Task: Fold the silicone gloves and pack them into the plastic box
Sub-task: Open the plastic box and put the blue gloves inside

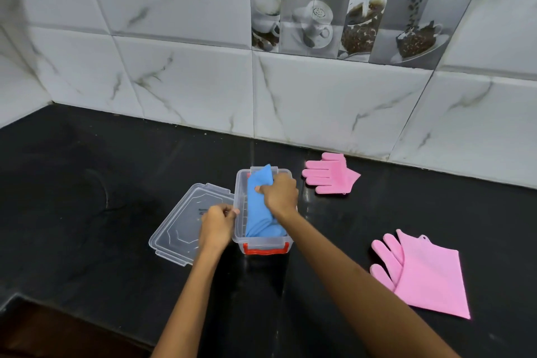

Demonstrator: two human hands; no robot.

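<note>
Right hand point(279, 193) is clenched tight, a closed grip around the bunched middle of the blue glove point(260, 206), pressing it down inside the clear plastic box point(239, 203). The glove's far end pokes up above the box's rim beyond the knuckles, and its near end fans out against the box's near wall, just above the red latch point(266, 250) on that end.

Just to the left of that grip, the left hand point(218, 225) is curled closed on the box's left rim, fingertips pinching the edge. Under and beyond the left hand lies the clear lid point(180, 227), flat on the black tabletop point(87, 212), touching the box's left side.

Out to the right of the grip, past the box, a pink glove point(329, 173) lies on the tabletop near the wall, fingers pointing left, cuff folded over. Nearer the person and further right, well apart from the box, a second pink glove point(421, 273) lies flat, fingers toward the upper left, wide cuff spread open. White marbled tiles point(174, 67) rise behind the tabletop.
</note>
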